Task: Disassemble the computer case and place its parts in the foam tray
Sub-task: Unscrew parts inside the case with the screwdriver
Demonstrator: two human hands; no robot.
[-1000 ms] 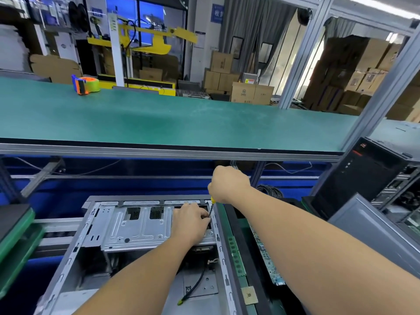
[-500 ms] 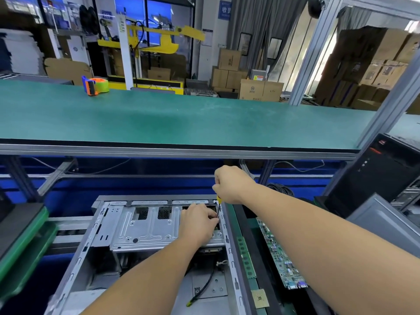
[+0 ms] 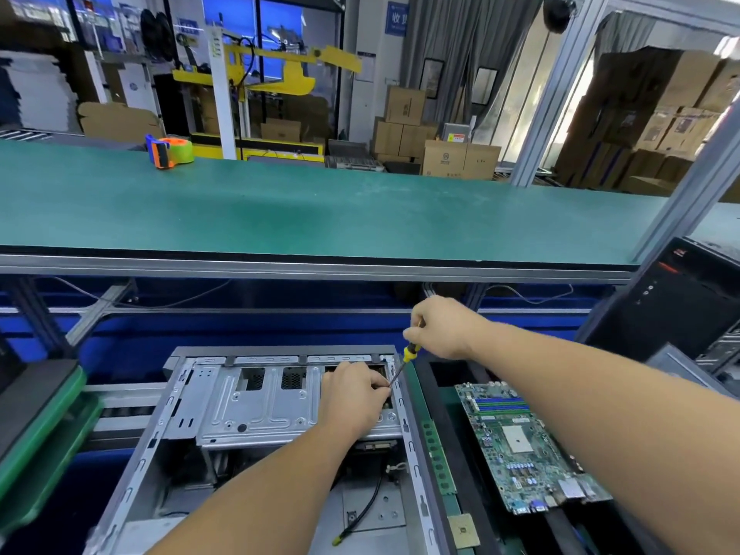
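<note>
An open grey computer case (image 3: 172,410) lies in front of me with a metal drive cage (image 3: 260,410) across its far end. My left hand (image 3: 354,394) rests on the cage's right part, fingers curled at the tip of a screwdriver (image 3: 402,362). My right hand (image 3: 440,328) grips the screwdriver's yellow-and-black handle, its shaft slanting down-left to the case's right rail. A green motherboard (image 3: 524,442) lies in the black foam tray (image 3: 460,442) to the right, beside a green memory stick (image 3: 438,454) and a small square chip (image 3: 463,528).
A long green workbench (image 3: 320,210) runs across above the case, with a green and orange tape dispenser (image 3: 170,152) on it. A black computer front panel (image 3: 680,298) leans at right. Stacked green and black trays (image 3: 44,418) sit at left. A black cable (image 3: 360,514) lies inside the case.
My right hand has lifted slightly, so the screwdriver's yellow handle and shaft now show. My head has tilted, bringing the motherboard further into view. My left hand stays on the cage.
</note>
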